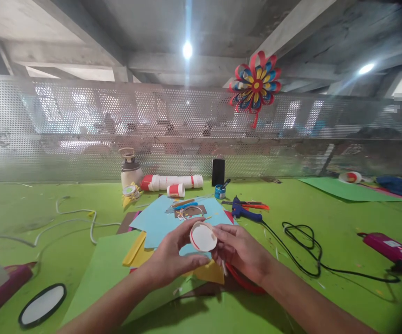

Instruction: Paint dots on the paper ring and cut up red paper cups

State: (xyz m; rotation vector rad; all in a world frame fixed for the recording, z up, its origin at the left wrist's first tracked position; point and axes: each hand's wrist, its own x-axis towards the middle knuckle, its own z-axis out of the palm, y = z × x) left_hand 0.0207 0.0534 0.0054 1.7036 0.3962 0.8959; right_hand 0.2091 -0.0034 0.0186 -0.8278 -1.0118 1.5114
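Observation:
A short white paper cup piece (204,237), with its round white face toward me and a thin red line inside its rim, is held up between both hands. My left hand (175,250) is curved round its left side, the fingers behind the rim and the thumb stretched out below. From the right, my right hand (241,250) pinches the rim with thumb and fingers; its lower fingers are partly hidden. Beneath the hands lie light blue paper (155,232), yellow paper (136,250) and a red curved strip (244,280).
A blue glue gun (244,211) with a black cord (301,269) lies to the right. Behind stand stacked paper cups (176,182), a single cup (175,190), a blue jar (220,191) and a spray bottle (130,171). A paper flower (256,86) hangs on the mesh screen (93,111).

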